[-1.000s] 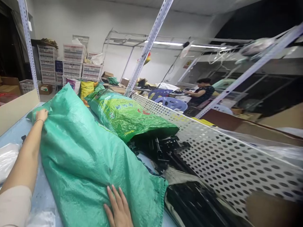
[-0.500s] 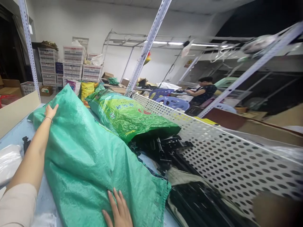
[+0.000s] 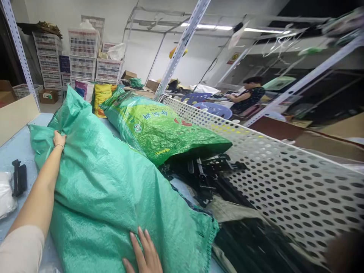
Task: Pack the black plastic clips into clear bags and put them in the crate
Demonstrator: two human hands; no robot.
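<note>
A large teal woven sack lies across the light blue table in front of me. My left hand is closed on a fold of it near the far end, with a bracelet at the wrist. Flat on the near part of the sack rests my right hand, fingers spread. Beside it lies a green printed sack, its mouth gaping over several black plastic parts. Closer to me, more dark pieces sit in an opened greyish bag.
A white perforated panel runs along the right side. Left of my arm are a black part and white plastic bags. Stacked crates stand at the back. A person sits beyond the panel, near blue baskets.
My left hand has gone from lying partly open on the sack to gripping a bunched fold, and the sack's far end is now gathered upward. The camera view has tilted slightly down.
</note>
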